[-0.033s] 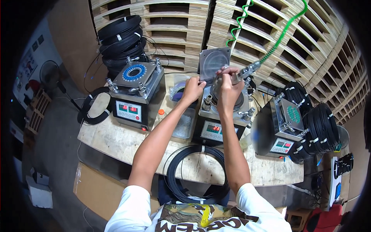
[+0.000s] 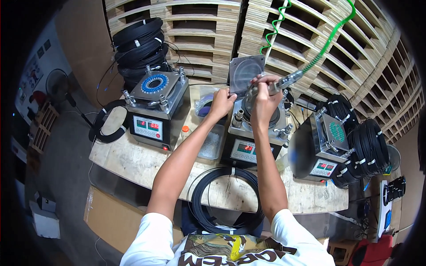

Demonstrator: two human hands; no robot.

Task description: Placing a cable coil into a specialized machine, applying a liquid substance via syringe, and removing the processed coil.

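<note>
My left hand (image 2: pixel 222 103) is closed on the lower left corner of a square grey metal plate (image 2: pixel 245 71), pinching it between thumb and fingers. The plate stands tilted up above the middle machine (image 2: pixel 242 150), a black box with a metal top, corner posts and a red display. My right hand (image 2: pixel 265 101) is wrapped round an air blow gun (image 2: pixel 288 80), joined to a green coiled hose (image 2: pixel 326 48). It is held over the round part on the machine's top, close to the plate's face. My fingers hide much of the gun's front end.
Similar machines stand left (image 2: pixel 151 108) with a ring of blue parts and right (image 2: pixel 330 142) with green ones. A black cable coil (image 2: pixel 199 195) overhangs the table's front edge. Cable stacks (image 2: pixel 140 46) rise behind. A clear tub (image 2: pixel 211 142) and orange-capped bottle (image 2: pixel 185 131) sit between machines.
My right hand and the air blow gun have shifted very slightly right, and the hose has swayed with them. My left hand and the plate stay put. The left machine's readout differs.
</note>
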